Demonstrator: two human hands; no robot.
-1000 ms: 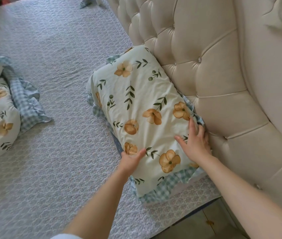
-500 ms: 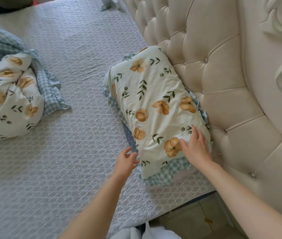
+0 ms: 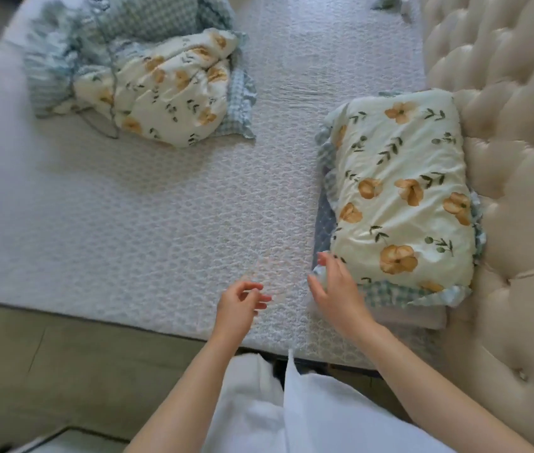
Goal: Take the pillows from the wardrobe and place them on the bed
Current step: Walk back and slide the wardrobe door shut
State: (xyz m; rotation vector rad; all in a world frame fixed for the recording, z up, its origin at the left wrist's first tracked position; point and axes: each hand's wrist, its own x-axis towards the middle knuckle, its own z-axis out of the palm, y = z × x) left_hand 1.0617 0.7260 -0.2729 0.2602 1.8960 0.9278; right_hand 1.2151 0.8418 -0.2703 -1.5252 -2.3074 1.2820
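Both hands off the pillow [image 3: 403,191] top (right hand [image 3: 337,286] pinching frill).

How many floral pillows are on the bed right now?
2. One floral pillow lies against the headboard, near the right hand. The other pillow lies crumpled farther across the bed. More may be out of frame.

Bare forearms [image 3: 190,384], white garment [image 3: 318,416]

No legible text or labels.
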